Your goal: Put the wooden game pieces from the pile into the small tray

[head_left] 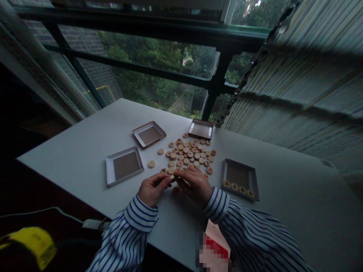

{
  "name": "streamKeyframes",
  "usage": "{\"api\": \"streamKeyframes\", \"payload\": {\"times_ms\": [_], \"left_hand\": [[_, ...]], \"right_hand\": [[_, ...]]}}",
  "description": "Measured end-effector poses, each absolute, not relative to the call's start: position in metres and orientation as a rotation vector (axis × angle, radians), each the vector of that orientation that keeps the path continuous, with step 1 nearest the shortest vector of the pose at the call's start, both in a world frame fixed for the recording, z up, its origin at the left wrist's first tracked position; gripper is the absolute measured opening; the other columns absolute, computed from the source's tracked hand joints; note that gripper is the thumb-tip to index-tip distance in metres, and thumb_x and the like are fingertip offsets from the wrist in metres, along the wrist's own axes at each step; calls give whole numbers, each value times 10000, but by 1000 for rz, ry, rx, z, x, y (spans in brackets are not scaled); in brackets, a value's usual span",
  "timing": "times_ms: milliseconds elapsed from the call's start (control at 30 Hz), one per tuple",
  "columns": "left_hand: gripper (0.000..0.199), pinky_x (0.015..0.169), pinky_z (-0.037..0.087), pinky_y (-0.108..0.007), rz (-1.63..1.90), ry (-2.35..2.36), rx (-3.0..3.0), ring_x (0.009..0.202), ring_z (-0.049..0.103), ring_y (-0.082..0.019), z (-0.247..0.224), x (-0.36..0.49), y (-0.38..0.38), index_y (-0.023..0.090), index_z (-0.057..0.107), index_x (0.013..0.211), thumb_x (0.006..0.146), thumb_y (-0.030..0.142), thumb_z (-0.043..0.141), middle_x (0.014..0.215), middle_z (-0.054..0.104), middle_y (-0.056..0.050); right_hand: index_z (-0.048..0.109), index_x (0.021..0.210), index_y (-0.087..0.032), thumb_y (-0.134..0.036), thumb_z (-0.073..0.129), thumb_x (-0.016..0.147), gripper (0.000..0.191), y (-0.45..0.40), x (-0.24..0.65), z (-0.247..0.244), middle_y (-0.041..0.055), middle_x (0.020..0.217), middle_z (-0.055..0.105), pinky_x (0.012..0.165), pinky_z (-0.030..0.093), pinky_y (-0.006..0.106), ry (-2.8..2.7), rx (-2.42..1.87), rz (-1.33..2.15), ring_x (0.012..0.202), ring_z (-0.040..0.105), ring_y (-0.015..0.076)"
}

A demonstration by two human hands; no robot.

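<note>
My left hand (153, 189) is closed, pinching a round wooden Chinese chess piece (172, 177) edge-on between thumb and fingers. The fingertips of my right hand (196, 184) meet the same piece from the other side, curled over it. Just beyond both hands lies a loose heap of Chinese chess pieces (186, 150), some with red or black characters showing, others blank side up. One more piece (176, 189) is on the table under my hands, partly in shadow. In the shallow box (256, 185) on the right, several black-marked pieces (234, 186) line the near edge.
Two shallow boxes, one grey (107, 172) and one brown-rimmed (163, 132), lie left of the heap; another box (201, 138) stands behind it. A pink and red object (217, 241) is at the white table's (70, 151) front edge. A white cable (56, 208) and yellow item (35, 243) are lower left.
</note>
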State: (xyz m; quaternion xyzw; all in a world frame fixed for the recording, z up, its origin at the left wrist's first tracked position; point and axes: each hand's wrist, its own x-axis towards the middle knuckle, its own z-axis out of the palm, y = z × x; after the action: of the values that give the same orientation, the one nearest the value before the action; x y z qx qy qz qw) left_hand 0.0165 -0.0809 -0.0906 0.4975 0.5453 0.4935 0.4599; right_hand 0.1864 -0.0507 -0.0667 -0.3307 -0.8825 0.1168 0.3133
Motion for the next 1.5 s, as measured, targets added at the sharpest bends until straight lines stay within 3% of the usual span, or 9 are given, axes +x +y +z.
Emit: {"api": "streamKeyframes", "payload": {"times_ms": [367,667,933,1500], "left_hand": [[309,580,518,-256,1266,1308,1201,611,618,-144,-91,20,-84,125,633,836,643,367,636,730,677,-63],[342,589,523,-260,1304,1256,1081,668,628,-163,-86,27,-85,125,623,863,606,344,675,818,679,-79],[359,612,518,-265,1323,1216,1012,696,626,-168,-75,34,-82,129,623,856,573,337,697,823,676,-73],[347,596,509,-262,1285,1155,1064,636,610,-151,-51,59,-66,119,640,828,561,332,705,774,676,-71]], "right_hand": [[624,881,-171,-240,527,777,158,-50,186,-64,28,695,641,635,418,236,-2085,-876,535,643,553,113],[630,905,-164,-237,521,778,183,-49,188,-63,36,717,654,611,436,226,-2064,-877,623,632,568,111],[615,975,-149,-225,472,801,238,-48,192,-59,68,853,656,671,454,240,-2056,-914,828,739,584,130],[595,1011,-126,-157,463,771,276,-46,226,-27,73,842,648,658,451,245,-2091,-922,846,730,576,129]]}}
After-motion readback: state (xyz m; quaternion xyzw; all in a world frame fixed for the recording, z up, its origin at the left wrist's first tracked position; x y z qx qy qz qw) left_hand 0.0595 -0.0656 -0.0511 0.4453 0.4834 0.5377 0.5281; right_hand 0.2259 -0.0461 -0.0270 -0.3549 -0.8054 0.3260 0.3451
